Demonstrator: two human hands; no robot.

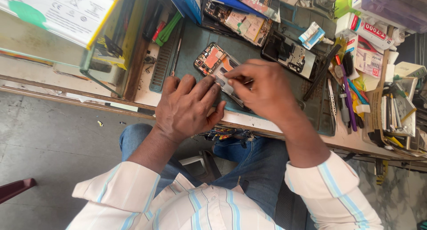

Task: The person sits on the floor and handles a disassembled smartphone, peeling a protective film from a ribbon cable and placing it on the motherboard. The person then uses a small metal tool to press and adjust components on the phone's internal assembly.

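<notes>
Here your left hand lies flat with spread fingers and presses the near end of the opened phone on the green mat of the tabletop. Your right hand pinches a small part above it; I cannot tell what. Behind, a second opened phone lies, and tools are at the right.

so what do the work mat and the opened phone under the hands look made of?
Work mat: probably rubber or silicone, matte dark teal with moulded ridged slots along its edge. Opened phone: exposed circuit board with coppery-orange parts inside a dark frame, plastic or metal, cannot tell.
</notes>
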